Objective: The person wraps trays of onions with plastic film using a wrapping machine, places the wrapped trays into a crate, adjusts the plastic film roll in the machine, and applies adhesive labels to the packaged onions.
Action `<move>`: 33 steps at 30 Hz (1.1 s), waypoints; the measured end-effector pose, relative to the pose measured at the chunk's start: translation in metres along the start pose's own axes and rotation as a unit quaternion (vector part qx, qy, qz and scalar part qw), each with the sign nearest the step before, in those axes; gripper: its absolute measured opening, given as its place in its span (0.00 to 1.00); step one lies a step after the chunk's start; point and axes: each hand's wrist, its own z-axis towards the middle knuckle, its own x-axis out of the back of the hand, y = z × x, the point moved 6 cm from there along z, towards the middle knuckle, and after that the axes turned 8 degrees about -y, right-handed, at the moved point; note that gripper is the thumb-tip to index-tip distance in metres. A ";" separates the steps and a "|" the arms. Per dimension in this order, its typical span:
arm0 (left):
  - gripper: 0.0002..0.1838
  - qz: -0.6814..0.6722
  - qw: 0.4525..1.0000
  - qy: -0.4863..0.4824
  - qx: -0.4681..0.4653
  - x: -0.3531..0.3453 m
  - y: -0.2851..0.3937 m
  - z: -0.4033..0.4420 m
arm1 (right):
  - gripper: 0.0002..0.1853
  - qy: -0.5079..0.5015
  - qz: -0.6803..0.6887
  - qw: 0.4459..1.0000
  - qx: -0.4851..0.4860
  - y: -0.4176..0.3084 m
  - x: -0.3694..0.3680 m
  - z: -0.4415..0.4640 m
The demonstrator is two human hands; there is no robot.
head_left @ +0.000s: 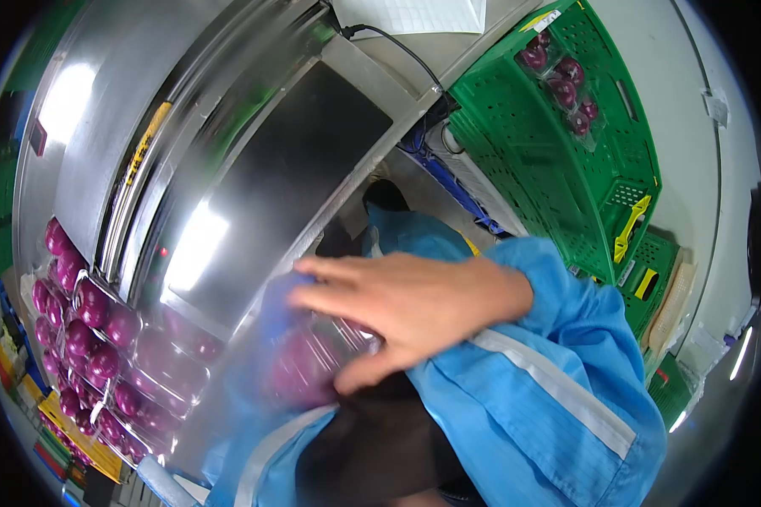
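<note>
My right hand [397, 308] reaches in from the blue sleeve on the right, its fingers and thumb spread around a film-wrapped pack of purple onions [304, 363]. The pack is smeared by motion, just in front of my body. My left sleeve [271, 456] comes up from the bottom. Of my left hand no clear fingers show; the area beside the pack is a blue blur. Many wrapped onion packs [93, 338] lie on the metal surface at the left.
A steel machine [254, 186] with a dark flat panel fills the upper middle. At the upper right, a green crate [516, 160] holds several wrapped onions and a yellow tool [632, 228]. A black cable [397, 42] runs beside a white sheet [423, 13].
</note>
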 end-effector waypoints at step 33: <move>0.23 0.245 0.883 -0.147 0.373 -0.019 -0.245 0.131 | 0.29 0.821 0.363 0.440 0.016 0.340 0.095 -0.636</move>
